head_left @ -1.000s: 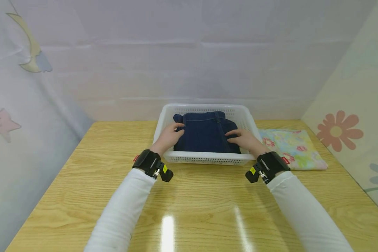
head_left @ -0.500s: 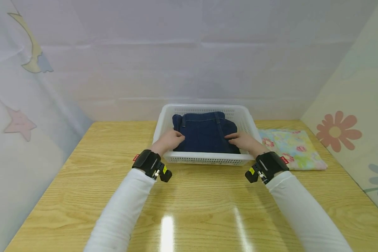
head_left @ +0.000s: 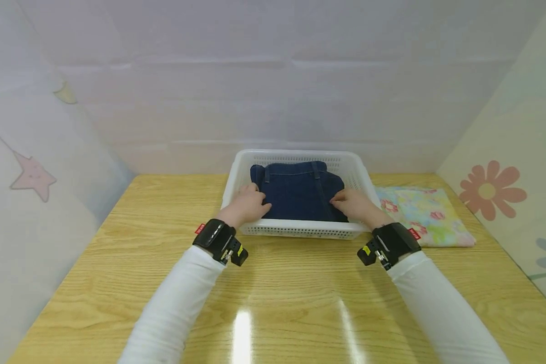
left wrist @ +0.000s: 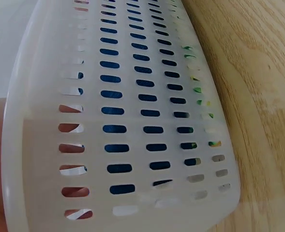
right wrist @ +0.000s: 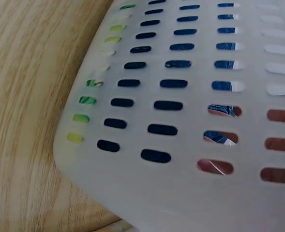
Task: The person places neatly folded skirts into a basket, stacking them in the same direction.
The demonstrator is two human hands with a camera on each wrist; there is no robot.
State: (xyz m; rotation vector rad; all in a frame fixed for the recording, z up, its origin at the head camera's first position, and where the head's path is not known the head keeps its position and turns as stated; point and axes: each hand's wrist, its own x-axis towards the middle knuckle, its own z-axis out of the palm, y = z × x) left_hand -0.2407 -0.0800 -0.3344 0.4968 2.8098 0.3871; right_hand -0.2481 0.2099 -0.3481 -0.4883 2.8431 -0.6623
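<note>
Blue denim [head_left: 296, 197] was contained in the white basket [head_left: 300, 229], which was set on the wooden table [head_left: 296, 283]. At its left edge the left hand [head_left: 245, 205] was placed, at its right edge the right hand [head_left: 355, 206]; whether the denim was grasped by either could not be told. Green and yellow were glimpsed through the lowest slots. Beside the basket, a flowered cloth [head_left: 425, 215] was laid.

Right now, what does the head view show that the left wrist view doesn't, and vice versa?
Only head: the right hand and the floral cloth beside the basket.
Only left wrist: green and yellow patches through the white basket's lower slots.
Both: basket, dark blue denim, wooden table, left hand.
</note>
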